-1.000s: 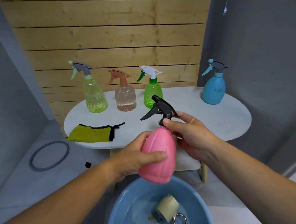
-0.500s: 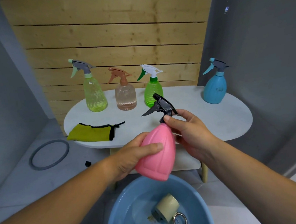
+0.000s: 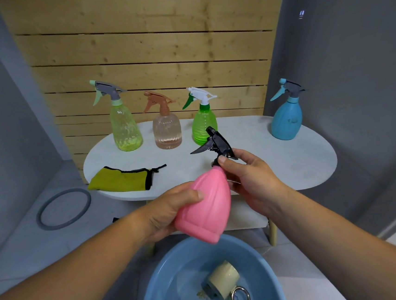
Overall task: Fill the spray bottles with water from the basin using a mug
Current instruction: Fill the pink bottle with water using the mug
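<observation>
Above the basin [image 3: 157, 286], left hand [image 3: 166, 213] grips pink bottle [image 3: 207, 204]; right hand [image 3: 250, 181] pinches its neck.

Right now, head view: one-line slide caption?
Left hand holds pink spray bottle above blue basin, right hand grips its black trigger head, mug lying inside.

The table [image 3: 290, 165] holds 4 bottles [image 3: 126, 130] [image 3: 167, 133] [image 3: 204, 127] [image 3: 286, 122] and a yellow pouch [image 3: 120, 180]. A basin [image 3: 157, 286] and a ring [image 3: 70, 191] sit on the floor [image 3: 20, 251].

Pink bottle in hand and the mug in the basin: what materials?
Pink ribbed spray bottle: opaque plastic seemingly, satin sheen, moulded ribs. Cream mug lying in the blue plastic basin: likely glazed ceramic or enamel; smooth, undecidable.
</observation>
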Demonstrator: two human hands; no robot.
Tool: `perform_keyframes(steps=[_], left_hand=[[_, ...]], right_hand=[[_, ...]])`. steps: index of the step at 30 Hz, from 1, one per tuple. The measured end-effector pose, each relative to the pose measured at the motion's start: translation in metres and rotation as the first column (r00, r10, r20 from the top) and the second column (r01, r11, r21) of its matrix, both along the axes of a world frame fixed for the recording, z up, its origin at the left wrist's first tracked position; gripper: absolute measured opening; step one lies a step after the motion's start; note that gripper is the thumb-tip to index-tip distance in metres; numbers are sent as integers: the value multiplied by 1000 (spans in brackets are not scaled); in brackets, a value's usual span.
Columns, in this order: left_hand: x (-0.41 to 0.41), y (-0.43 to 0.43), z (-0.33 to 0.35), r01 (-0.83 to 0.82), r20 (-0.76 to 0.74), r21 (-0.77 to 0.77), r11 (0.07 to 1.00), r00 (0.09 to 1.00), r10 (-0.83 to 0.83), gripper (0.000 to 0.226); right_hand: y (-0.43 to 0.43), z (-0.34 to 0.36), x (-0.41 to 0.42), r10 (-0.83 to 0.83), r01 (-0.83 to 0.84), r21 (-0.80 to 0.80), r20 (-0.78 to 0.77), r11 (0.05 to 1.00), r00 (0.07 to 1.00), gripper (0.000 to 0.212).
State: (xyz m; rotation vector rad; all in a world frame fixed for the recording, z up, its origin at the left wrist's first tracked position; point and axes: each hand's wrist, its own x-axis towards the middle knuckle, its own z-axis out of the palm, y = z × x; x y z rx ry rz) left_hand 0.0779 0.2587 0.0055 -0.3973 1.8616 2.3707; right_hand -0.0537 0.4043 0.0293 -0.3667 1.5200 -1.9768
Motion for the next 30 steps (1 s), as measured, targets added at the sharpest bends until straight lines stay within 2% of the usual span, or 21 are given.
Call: perform_keyframes(steps=[3,6,7,11,19,22,25,27,30], left_hand=[[-1,2,1,-23,-9,14,1000,1000,23,87],[-5,5,1,-73,7,-68,995,997,73,115],[-6,6,0,-71,15,-79,994,997,72,113],[-6,1,-1,-42,29,-39,998,999,43,81],[-5,-4,-6,34,40,90,995,998,-38,76],[-2,-6,-8,60,81,-15,998,995,-58,79],[5,-13,-11,92,147,-130,987,986,-72,68],[11,-19,-13,89,186,-194,977,981,-53,74],[19,-28,-16,60,210,-236,970,978,-10,87]], right_hand=[[-1,1,-3,10,-8,-53,39,999,999,32],[2,1,-7,14,-14,-17,22,1000,1000,30],[2,0,-7,18,-18,2,7,1000,1000,29],[1,-1,-10,8,-8,2,4,1000,1000,33],[-2,-5,-19,13,-12,-33,41,999,999,29],[-3,-4,-26,-79,80,-22,36,997,996,28],[-1,-2,-41,-240,243,-29,70,970,968,24],[1,-2,-54,-358,359,9,97,933,929,21],[5,-10,-73,-490,476,149,75,867,868,36]])
